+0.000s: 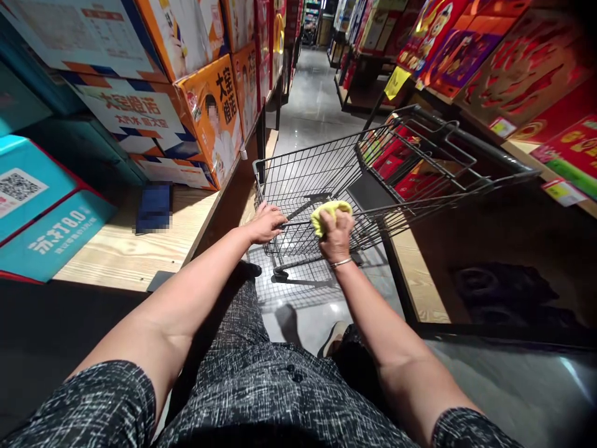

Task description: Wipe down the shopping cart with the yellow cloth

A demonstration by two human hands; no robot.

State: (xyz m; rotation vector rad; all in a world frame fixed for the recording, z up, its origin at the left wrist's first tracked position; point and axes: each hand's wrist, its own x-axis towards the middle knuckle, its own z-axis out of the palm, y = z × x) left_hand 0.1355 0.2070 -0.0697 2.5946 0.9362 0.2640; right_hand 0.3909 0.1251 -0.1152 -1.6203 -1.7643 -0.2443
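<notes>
A black wire shopping cart (401,210) stands across the aisle in front of me, its handle toward the right. My left hand (265,224) grips the top rim at the cart's near left corner, fingers curled over the wire. Bunched in my right hand (336,241) is a yellow cloth (319,219), pressed against the same near rim farther to the right. The fingers are closed around the cloth and hide part of it. Through the wire mesh the cart's basket shows the floor below.
Orange-and-white cartons (212,121) are stacked on a wooden shelf (114,252) to my left, with a turquoise box (56,214) and a dark blue object (153,208). Red gift boxes (517,62) line the right-hand shelves. A grey floor aisle (311,81) runs ahead.
</notes>
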